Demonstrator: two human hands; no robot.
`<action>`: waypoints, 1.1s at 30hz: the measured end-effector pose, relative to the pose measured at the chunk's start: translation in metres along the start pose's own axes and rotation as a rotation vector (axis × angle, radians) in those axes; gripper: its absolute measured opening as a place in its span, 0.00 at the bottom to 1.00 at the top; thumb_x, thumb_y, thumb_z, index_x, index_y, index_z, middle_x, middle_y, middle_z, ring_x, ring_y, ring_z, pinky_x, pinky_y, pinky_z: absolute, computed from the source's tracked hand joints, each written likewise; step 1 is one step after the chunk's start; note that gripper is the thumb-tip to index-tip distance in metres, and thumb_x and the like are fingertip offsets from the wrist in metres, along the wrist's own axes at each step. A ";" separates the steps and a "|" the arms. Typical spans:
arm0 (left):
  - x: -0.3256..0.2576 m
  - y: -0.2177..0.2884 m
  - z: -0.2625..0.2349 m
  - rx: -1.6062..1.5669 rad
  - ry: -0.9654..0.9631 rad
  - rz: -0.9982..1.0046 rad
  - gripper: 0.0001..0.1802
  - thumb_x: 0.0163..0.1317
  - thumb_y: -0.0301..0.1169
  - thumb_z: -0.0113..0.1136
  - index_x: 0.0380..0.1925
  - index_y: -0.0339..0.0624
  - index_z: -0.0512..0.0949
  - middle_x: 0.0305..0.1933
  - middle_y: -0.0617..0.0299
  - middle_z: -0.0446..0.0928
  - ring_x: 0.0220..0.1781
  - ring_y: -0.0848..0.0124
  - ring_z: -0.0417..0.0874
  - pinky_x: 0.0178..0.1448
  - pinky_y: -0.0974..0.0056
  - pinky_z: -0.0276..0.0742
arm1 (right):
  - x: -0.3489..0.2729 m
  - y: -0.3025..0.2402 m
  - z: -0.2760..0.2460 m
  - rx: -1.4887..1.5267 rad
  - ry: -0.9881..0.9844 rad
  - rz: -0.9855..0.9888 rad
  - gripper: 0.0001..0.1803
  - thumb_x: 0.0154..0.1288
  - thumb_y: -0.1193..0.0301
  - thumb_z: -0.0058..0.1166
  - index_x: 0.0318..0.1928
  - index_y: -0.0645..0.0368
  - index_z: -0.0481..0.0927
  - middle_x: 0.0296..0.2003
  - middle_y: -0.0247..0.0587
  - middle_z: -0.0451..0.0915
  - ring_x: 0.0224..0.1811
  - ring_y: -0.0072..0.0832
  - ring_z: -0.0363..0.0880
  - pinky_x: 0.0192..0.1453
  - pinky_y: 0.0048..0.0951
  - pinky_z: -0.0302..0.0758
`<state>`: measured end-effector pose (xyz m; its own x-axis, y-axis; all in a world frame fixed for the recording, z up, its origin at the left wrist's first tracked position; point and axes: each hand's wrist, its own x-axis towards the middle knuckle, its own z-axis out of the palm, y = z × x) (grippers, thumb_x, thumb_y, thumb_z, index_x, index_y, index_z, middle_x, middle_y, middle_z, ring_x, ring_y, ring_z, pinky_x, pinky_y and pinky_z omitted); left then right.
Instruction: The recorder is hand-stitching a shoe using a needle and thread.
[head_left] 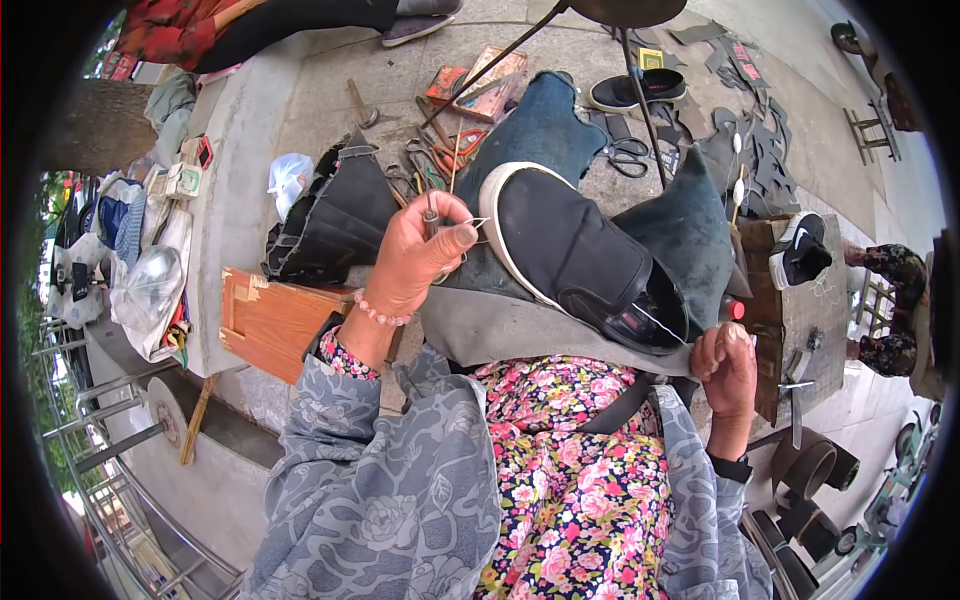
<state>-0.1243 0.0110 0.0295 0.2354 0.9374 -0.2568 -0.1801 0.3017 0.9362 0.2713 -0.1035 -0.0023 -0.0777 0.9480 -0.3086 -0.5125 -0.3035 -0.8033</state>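
Note:
A black slip-on shoe [585,235] with a white sole edge lies across my lap on a grey cloth [480,325], toe pointing away. My left hand [420,250] is closed beside the toe, around what looks like an awl with a short grey handle [431,218]. A loop of white thread [480,221] sticks out between this hand and the sole edge. From the shoe's opening, white thread [660,328] runs toward my right hand [725,368]. That hand is closed by the heel, its fingertips pinched together, seemingly on the thread.
Scissors [628,157], pliers [468,142] and black scraps [760,150] lie on the pavement ahead. Another dark shoe [640,90] sits beyond. At left are a wooden box [280,322] and black bag [335,215]; at right, a sneaker [800,250] rests on a worn box [800,330].

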 end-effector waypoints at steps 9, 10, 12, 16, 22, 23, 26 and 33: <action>-0.012 0.003 -0.017 -0.394 -0.132 -0.022 0.04 0.62 0.24 0.60 0.29 0.35 0.78 0.46 0.56 0.73 0.25 0.79 0.69 0.27 0.73 0.65 | -0.002 0.004 -0.002 0.005 0.020 0.010 0.21 0.73 0.60 0.49 0.23 0.55 0.65 0.17 0.34 0.63 0.16 0.22 0.59 0.20 0.24 0.57; -0.016 0.004 -0.023 -0.475 -0.165 -0.002 0.04 0.62 0.24 0.60 0.29 0.35 0.78 0.46 0.55 0.73 0.25 0.79 0.68 0.27 0.72 0.65 | -0.002 0.004 -0.002 0.002 0.025 0.009 0.21 0.73 0.60 0.48 0.23 0.55 0.65 0.17 0.34 0.63 0.16 0.22 0.59 0.20 0.24 0.57; -0.022 0.009 -0.036 -0.598 -0.282 0.049 0.07 0.63 0.27 0.59 0.28 0.34 0.78 0.43 0.53 0.74 0.23 0.76 0.68 0.26 0.70 0.63 | -0.002 0.003 -0.002 0.038 0.062 0.026 0.20 0.74 0.60 0.47 0.24 0.55 0.65 0.17 0.33 0.63 0.16 0.22 0.59 0.20 0.24 0.57; -0.034 0.016 -0.050 -0.069 -0.353 0.137 0.10 0.64 0.30 0.61 0.30 0.33 0.80 0.28 0.58 0.77 0.23 0.78 0.71 0.28 0.70 0.65 | -0.001 0.001 -0.004 0.145 0.081 0.040 0.19 0.75 0.60 0.44 0.26 0.54 0.65 0.17 0.32 0.63 0.18 0.22 0.60 0.20 0.24 0.57; -0.026 -0.004 -0.030 0.535 0.006 0.015 0.14 0.65 0.26 0.59 0.50 0.35 0.82 0.25 0.66 0.80 0.27 0.82 0.77 0.32 0.71 0.73 | -0.004 0.003 -0.015 0.260 0.087 0.043 0.19 0.77 0.60 0.41 0.27 0.54 0.65 0.19 0.31 0.62 0.20 0.22 0.58 0.21 0.23 0.58; -0.022 -0.008 -0.025 0.469 0.016 0.013 0.15 0.65 0.26 0.60 0.51 0.36 0.81 0.25 0.67 0.80 0.26 0.82 0.77 0.32 0.72 0.72 | -0.004 0.004 -0.017 0.271 0.121 0.048 0.18 0.77 0.61 0.42 0.27 0.54 0.64 0.19 0.32 0.62 0.20 0.22 0.58 0.21 0.23 0.58; -0.014 -0.019 -0.007 0.601 -0.050 0.155 0.19 0.58 0.25 0.66 0.50 0.33 0.80 0.34 0.60 0.83 0.31 0.78 0.80 0.38 0.68 0.76 | -0.008 0.007 -0.021 0.261 0.114 0.028 0.18 0.77 0.61 0.42 0.28 0.54 0.65 0.19 0.32 0.62 0.20 0.22 0.59 0.20 0.24 0.58; -0.022 -0.029 -0.010 0.443 0.036 0.240 0.07 0.65 0.28 0.63 0.34 0.35 0.82 0.33 0.66 0.77 0.29 0.79 0.75 0.36 0.70 0.72 | 0.002 0.003 -0.024 0.376 0.114 0.016 0.20 0.78 0.53 0.39 0.29 0.50 0.67 0.18 0.29 0.61 0.17 0.21 0.59 0.17 0.24 0.58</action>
<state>-0.1339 -0.0164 0.0053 0.2022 0.9791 -0.0229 0.1995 -0.0183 0.9797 0.2902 -0.1048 -0.0176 -0.0035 0.9200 -0.3918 -0.7909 -0.2423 -0.5619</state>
